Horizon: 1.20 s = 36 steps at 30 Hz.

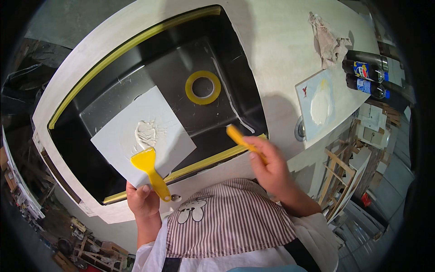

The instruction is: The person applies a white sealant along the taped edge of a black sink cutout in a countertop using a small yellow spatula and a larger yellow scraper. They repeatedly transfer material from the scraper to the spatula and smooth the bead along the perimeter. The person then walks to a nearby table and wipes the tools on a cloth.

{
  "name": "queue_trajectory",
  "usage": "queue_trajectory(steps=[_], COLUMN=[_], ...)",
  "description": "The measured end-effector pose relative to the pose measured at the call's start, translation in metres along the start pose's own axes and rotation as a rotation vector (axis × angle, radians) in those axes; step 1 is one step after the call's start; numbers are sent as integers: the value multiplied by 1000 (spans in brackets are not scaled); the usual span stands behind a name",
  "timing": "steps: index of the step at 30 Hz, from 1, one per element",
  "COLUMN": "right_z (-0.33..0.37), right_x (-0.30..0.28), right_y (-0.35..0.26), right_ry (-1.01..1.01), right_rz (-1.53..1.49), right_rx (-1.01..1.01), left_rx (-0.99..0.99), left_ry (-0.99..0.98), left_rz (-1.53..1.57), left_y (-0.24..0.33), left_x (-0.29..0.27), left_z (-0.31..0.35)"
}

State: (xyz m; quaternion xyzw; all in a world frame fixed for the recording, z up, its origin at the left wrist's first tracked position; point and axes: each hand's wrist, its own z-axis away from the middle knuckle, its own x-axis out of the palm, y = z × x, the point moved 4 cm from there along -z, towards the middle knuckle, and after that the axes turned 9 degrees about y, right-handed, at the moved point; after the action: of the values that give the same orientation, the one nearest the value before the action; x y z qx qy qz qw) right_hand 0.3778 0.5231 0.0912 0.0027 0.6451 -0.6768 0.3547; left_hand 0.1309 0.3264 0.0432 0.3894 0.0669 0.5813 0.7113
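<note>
My left hand (144,201) grips the near corner of a white square board (170,115), thumb on top, held over the black sink (181,56). A mound of white paste (146,133) sits on the board. A yellow putty scraper (151,168) lies across its near part, blade by the paste and handle reaching past the edge near my thumb. My right hand (272,167) is closed around a narrow yellow tool (239,137), raised over the sink's near right corner. Its kind is unclear. The palm hides its rear end.
A roll of yellow tape (216,94) lies in the sink. Yellow tape strips (104,63) line its rim. On the pale countertop (276,50) at right are a crumpled cloth (328,41), a paste-smeared board (312,109) and dark drink bottles (364,71). Wooden frames (337,177) stand beyond.
</note>
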Motion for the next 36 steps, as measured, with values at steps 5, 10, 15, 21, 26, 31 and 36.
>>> queue_trajectory(steps=[5, 10, 15, 21, 26, 31, 36], right_z=[11, 10, 5, -5, -8, -5, -11], right_x=[-39, -50, -41, -33, -30, -30, -29], right_y=[28, 31, 38, 43, 47, 40, 35], right_ry=[138, 189, 195, 202, 203, 214, 245], right_rz=[238, 474, 487, 547, 603, 643, 631], right_rx=[170, 79, 99, 57, 85, 88, 76], left_rx=[-14, 14, 25, 29, 12, 22, 23], left_ry=[32, 38, 38, 60, 55, 43, 37], left_rz=[-8, -22, -18, -16, -8, -10, -11], left_y=[1, 5, 9, 8, 9, 12, 12], left_x=[3, 1, -10, -14, -16, -14, -15], left_z=[1, 0, -2, -2, -5, -6, -6])
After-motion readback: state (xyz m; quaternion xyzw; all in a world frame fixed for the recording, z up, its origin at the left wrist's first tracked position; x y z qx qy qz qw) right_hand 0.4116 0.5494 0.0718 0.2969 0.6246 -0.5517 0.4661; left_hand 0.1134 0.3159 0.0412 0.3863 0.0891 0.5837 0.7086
